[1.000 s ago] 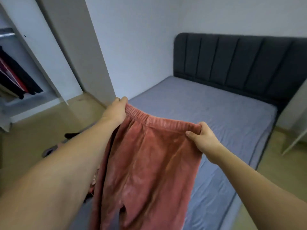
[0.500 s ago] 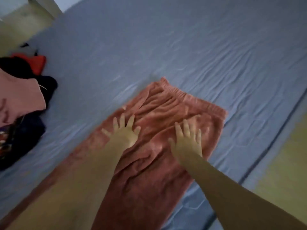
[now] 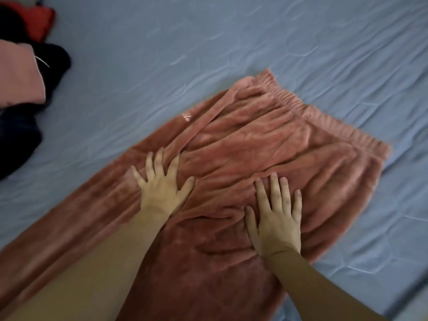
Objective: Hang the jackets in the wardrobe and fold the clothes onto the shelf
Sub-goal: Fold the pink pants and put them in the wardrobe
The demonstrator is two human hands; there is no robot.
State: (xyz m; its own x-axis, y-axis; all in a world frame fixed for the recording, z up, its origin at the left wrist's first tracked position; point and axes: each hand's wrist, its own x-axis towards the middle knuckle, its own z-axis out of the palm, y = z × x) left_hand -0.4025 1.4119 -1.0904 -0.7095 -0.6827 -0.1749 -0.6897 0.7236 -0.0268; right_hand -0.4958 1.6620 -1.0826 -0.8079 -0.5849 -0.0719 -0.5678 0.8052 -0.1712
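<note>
A pair of pink velvet trousers [image 3: 266, 140] lies spread on the blue bed sheet [image 3: 162, 54], its elastic waistband toward the upper right and its legs running to the lower left under my arms. My left hand [image 3: 162, 186] presses flat on the fabric with its fingers spread, near the left side of the trousers. My right hand [image 3: 275, 218] also lies flat on the cloth, fingers straight, closer to the right edge. Wrinkles run across the fabric between and above both hands.
A heap of other clothes sits at the left edge of the bed: a pale pink garment [image 3: 20, 75], dark garments [image 3: 18, 135] and something red [image 3: 39, 22]. The bed's edge [image 3: 412, 288] runs along the lower right corner.
A second ago both hands held the trousers up by the waistband in the air. The trousers now lie on the bed, and both flat hands have slid down the fabric away from the waistband.
</note>
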